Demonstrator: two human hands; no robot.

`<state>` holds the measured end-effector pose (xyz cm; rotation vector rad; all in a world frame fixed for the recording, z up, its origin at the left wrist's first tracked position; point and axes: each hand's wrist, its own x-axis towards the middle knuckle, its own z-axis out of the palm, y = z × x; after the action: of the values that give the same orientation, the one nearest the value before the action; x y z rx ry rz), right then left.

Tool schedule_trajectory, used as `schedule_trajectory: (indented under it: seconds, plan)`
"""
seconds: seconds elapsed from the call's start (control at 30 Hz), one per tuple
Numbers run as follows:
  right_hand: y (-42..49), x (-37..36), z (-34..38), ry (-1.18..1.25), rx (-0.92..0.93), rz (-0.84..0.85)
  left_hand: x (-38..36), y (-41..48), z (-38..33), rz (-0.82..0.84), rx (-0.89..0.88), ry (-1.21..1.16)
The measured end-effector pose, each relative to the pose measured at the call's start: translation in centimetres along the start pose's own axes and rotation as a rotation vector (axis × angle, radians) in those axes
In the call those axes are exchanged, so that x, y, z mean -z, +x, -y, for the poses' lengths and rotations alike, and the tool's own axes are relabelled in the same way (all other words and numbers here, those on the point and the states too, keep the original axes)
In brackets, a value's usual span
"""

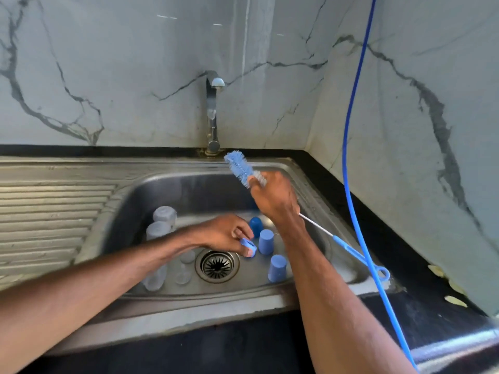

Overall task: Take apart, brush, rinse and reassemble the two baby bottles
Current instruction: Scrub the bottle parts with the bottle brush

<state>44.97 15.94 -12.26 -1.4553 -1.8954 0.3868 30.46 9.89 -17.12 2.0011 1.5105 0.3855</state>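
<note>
Inside the steel sink [151, 182] my left hand [224, 233] pinches a small blue bottle ring [248, 245] just above the drain. My right hand [272, 198] grips a blue bottle brush [239, 167] near its bristle head, the head pointing up and left, the wire handle trailing down to the right. Two clear bottle bodies [162, 222] stand upside down at the sink's left. Three blue caps [266, 241] stand to the right of the drain. Small clear teats [186, 265] lie left of the drain.
A chrome tap [213, 114] rises at the back of the sink, no water running. The ribbed draining board [48, 211] lies to the left. A blue cord [351, 157] hangs down on the right, across the black counter [391, 238]. The drain strainer [217, 265] sits in the middle.
</note>
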Motion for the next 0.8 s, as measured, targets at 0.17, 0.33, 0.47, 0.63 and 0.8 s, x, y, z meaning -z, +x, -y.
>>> schedule_trajectory:
  seconds: [0.17,0.33,0.47,0.63,0.8]
  plan:
    - [0.4,0.1,-0.4,0.002,0.001,-0.022,-2.2,1.7,-0.3,0.063,0.034,0.139]
    - [0.8,0.3,-0.5,0.0,-0.01,-0.079,-3.7,1.9,0.3,0.063,-0.012,0.202]
    - [0.5,0.2,-0.7,-0.017,-0.009,-0.072,-4.7,1.9,0.2,0.066,-0.054,0.246]
    - [0.4,0.2,-0.6,-0.032,-0.006,-0.061,-5.4,1.8,0.0,0.098,-0.065,0.278]
    - [0.2,0.4,-0.5,-0.038,0.013,-0.056,-5.1,1.4,0.1,0.084,-0.076,0.314]
